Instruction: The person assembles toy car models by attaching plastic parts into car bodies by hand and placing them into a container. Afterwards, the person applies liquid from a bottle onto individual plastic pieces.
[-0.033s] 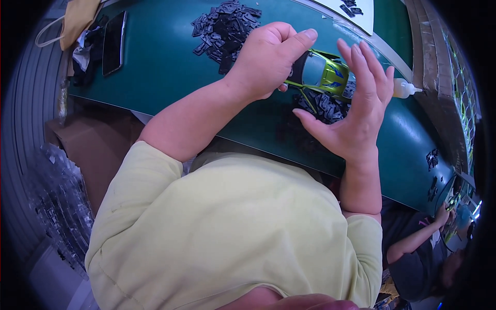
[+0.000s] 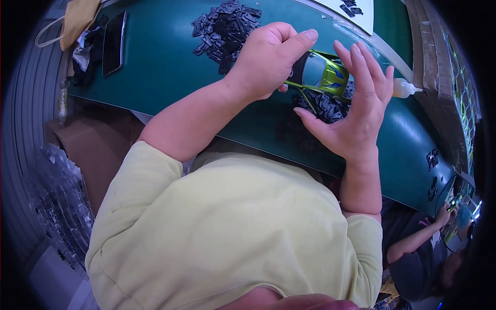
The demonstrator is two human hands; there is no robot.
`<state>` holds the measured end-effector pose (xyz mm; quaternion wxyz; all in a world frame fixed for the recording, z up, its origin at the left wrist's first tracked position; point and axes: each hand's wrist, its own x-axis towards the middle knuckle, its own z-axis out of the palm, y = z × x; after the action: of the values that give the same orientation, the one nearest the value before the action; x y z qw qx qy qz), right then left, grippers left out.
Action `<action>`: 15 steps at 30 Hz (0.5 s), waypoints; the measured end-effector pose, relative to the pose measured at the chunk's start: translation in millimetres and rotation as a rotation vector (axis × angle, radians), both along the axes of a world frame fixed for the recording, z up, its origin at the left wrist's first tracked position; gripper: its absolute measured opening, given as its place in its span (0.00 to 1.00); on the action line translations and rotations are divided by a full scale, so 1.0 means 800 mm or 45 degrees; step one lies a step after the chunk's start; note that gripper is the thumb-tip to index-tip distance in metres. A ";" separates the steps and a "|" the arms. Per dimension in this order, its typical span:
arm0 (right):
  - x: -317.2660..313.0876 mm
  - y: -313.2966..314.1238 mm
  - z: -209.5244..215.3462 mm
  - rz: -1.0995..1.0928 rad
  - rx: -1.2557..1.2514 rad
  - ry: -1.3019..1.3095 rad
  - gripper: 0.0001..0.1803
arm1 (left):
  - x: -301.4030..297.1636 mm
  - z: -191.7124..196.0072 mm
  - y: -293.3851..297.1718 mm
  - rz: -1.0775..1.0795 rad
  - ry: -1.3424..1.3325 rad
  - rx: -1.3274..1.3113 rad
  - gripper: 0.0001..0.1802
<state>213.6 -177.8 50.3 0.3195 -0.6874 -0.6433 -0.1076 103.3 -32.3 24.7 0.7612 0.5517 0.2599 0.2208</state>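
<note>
Left fingers [image 2: 301, 44] curl closed on one end of a green car body [image 2: 332, 76]; right fingers [image 2: 362, 70] spread wide, just beside it, gripping nothing.

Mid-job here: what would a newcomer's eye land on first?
First, the lime-green toy car body, between the left hand, closed at its left end, and the right hand, spread open by its right end. Next, the large heap of black plastic parts on the green tabletop, beyond the left wrist.
</note>
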 end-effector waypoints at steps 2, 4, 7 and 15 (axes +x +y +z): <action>0.001 0.001 -0.003 -0.004 -0.021 0.020 0.53 | 0.000 0.000 -0.001 -0.008 -0.005 0.020 0.16; 0.002 0.001 -0.007 0.014 0.022 0.059 0.52 | -0.001 0.000 -0.002 -0.011 -0.009 0.041 0.17; 0.004 0.000 -0.012 -0.006 0.062 0.069 0.52 | -0.002 -0.003 -0.004 -0.028 -0.002 0.128 0.17; 0.005 0.001 -0.015 0.007 0.083 0.064 0.50 | -0.006 -0.008 0.002 -0.042 -0.162 0.273 0.16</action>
<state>217.3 -177.4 38.2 0.3581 -0.6773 -0.6331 -0.1103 98.3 -31.0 18.1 0.7162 0.6191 0.1769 0.2692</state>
